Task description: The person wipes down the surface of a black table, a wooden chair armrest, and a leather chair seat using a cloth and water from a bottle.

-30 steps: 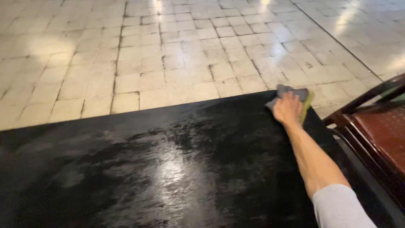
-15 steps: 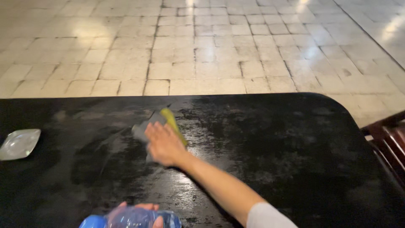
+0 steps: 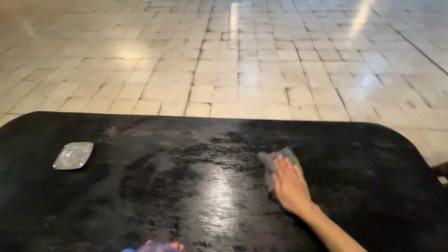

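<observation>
While pressing the right hand (image 3: 290, 184) flat onto the cloth (image 3: 275, 161), wipes the black table (image 3: 373, 196), seen from the head camera. Keeps the fingers stretched out and close together on top of the cloth, not curled round it: a push, not a grasp. Has the cloth, grey with a yellow edge, lying on the tabletop right of centre, half hidden under the fingers, with its far corner poking out ahead of them. Leaves a wet smear (image 3: 210, 186) glinting to the left of the cloth, with duller, streaky patches around it and towards the far edge.

Shows the left hand (image 3: 173, 245) only as fingertips at the bottom edge, against a clear bluish thing (image 3: 148, 247); cannot tell whether clenched on it or just touching. Has a small clear dish (image 3: 73, 155) sitting well apart on the left of the table, and pale floor tiles (image 3: 233, 70) beyond.

Looks like mid-wipe, with much of the top already damp. Calls next, by this reading, for steady downward pressure with the palm, keeping the cloth from sliding out from under the fingers, and for care round the dish once near it.
</observation>
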